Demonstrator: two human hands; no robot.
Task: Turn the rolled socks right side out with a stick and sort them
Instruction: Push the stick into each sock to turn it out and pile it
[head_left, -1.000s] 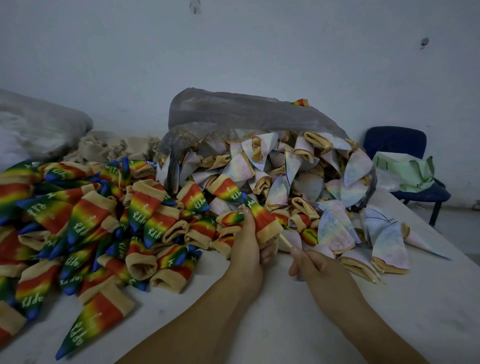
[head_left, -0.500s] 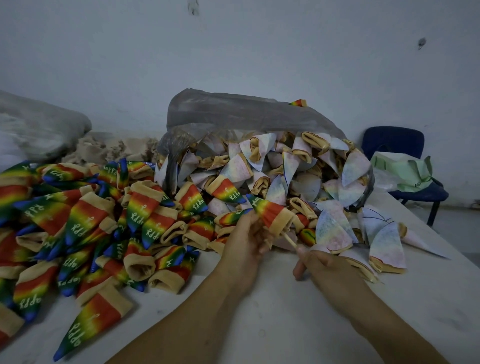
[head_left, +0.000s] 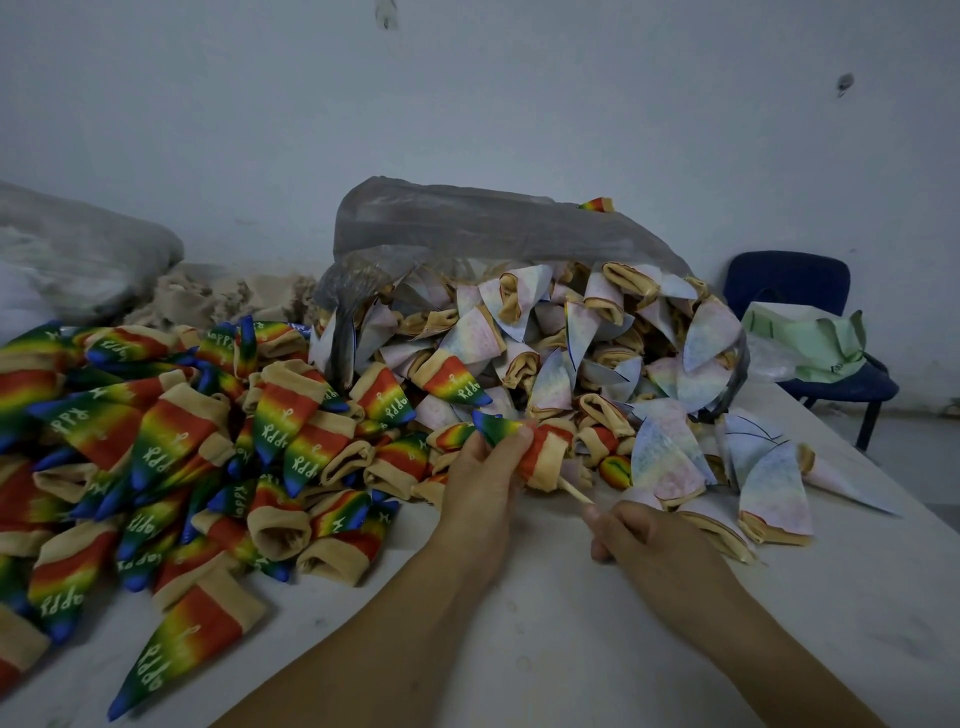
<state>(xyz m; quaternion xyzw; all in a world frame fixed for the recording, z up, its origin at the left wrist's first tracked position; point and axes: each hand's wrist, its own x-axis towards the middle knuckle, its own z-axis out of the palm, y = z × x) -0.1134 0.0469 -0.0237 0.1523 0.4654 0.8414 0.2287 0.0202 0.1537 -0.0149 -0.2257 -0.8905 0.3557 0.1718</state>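
- Since the earlier frames the rainbow sock (head_left: 543, 457) on the stick (head_left: 575, 492) tilts flatter. Its blue tip now points up-left and its beige cuff down-right.
- More bare stick shows between cuff and right hand (head_left: 639, 535), which sits lower and further right than before.
- The left hand (head_left: 480, 486) grips the sock mid-length, fingers curled round it between the green and red bands.
- The right hand's fingers are curled round the stick's near end. The far end runs into the sock's cuff.
- The held sock is above the table (head_left: 597, 649), at the seam between the two heaps.
- The sorted rainbow socks (head_left: 171, 447) are piled on the table's left side, colours out, "HAPPY" lettering visible.
- The pale inside-out socks (head_left: 571, 353) spill from a grey plastic bag (head_left: 467, 218) at centre-right. A few lie loose on the table just right of the right hand.
- A second grey bag (head_left: 78, 249) lies far left by the wall, with a beige fabric heap (head_left: 218, 301) beside it.
- A blue chair (head_left: 789, 280) stands past the table's right edge with a green bundle (head_left: 810, 343) on its seat.
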